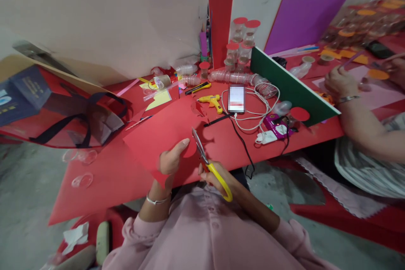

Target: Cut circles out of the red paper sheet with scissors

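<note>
Two hands are working in front of us over the near edge of the red table [104, 177]. Our left hand [171, 159] is gripping a sheet of red paper [158, 137], thumb lying on top and the other fingers tucked underneath, pinching the sheet near its lower edge. Our right hand [215, 177] is holding yellow-handled scissors [209, 164], fingers closed through the loops, and the grey blades are pointing up and away from us into the paper's right edge. The sheet is matte, bright red and tilted, with a rounded lobe showing just beside the blades and scalloped notches along its right side. It is hovering above the table, close to our chest. Beyond it we are seeing a yellow glue gun [212, 102], a phone [236, 99] with a white cable [256, 112] coiled around it, and a row of clear plastic bottles [240, 40] with red caps. Another person's hand [340, 84] is resting on the table at the far right.
</note>
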A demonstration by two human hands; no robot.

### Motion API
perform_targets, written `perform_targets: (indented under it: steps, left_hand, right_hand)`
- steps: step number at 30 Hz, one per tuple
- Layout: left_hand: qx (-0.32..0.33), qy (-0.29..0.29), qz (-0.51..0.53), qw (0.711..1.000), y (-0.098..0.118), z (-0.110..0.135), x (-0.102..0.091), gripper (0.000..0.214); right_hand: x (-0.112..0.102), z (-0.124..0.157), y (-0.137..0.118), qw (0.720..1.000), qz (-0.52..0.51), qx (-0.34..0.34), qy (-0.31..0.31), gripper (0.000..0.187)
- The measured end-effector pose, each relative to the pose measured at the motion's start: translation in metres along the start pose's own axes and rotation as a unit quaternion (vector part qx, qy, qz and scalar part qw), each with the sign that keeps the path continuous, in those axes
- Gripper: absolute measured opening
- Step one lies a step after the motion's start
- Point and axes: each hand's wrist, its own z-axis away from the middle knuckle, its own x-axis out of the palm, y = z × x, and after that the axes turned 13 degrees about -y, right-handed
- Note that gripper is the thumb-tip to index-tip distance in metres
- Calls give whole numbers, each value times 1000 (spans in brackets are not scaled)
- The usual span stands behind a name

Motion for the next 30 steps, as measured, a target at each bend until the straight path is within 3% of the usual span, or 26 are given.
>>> perform_targets:
  steps: [7, 13, 20, 25, 30]
  left_hand:
    - [-45, 105, 137, 984, -10, 5, 20, 35]
    - [-83, 118, 96, 985, -6, 8, 20, 35]
    - [-138, 110, 3, 984, 0, 6, 7, 21]
    - [-156, 112, -31, 981, -2, 4, -1, 29]
    - [-142, 54, -29, 988, 5, 5, -2, 26]
  right_hand:
    - [6, -7, 4, 999, -19, 26, 30, 4]
    - [5, -8, 12, 999, -37, 9, 21, 2]
    - [1, -9, 19, 1000, -10, 1, 11, 5]
    - [2, -11, 24, 1000, -14, 3, 3, 7]
    - [2, -11, 25, 1000, -13, 0, 8, 8]
